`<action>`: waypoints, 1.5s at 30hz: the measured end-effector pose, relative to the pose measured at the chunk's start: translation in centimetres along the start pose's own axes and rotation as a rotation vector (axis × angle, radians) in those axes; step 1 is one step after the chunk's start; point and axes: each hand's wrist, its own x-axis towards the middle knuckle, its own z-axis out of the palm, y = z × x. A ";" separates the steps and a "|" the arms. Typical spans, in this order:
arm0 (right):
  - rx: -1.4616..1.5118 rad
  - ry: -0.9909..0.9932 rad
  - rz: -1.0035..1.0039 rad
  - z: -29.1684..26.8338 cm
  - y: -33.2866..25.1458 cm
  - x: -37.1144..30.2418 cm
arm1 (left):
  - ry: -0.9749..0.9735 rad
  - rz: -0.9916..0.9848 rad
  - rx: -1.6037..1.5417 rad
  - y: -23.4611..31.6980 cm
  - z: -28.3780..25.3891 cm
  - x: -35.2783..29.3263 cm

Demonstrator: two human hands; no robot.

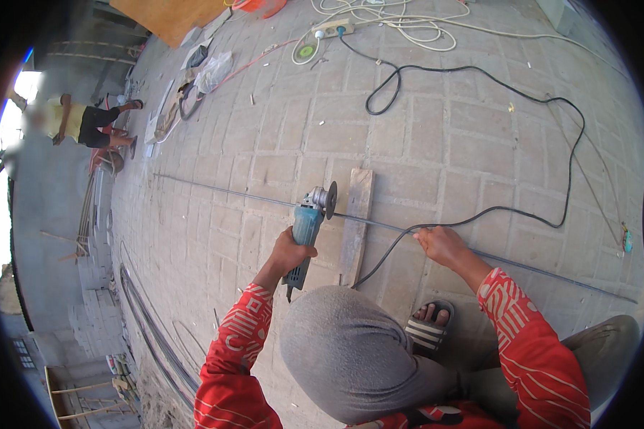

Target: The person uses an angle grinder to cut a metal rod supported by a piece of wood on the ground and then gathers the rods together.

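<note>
My left hand (291, 252) is wrapped round the body of a teal angle grinder (308, 227). The grinder's dark cutting disc (331, 200) stands upright right at a long thin steel rod (247, 195); whether it touches the rod I cannot tell. The rod runs across the floor from far left to near right, passing over a wooden plank (358, 207) just right of the disc. My right hand (440, 245) is closed on the rod to the right of the plank.
A black power cord (472, 68) loops over the brick floor to a socket strip (333, 30) with a pale tangled cable (429, 36). Dark bent rods (147, 314) lie at left. Another person (86, 123) is at the far left. My sandalled foot (429, 325) is close to the rod.
</note>
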 end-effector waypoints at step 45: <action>0.034 0.039 -0.046 0.1 0.2 -0.1 | 0.015 0.036 0.015 -0.1 0.7 1.2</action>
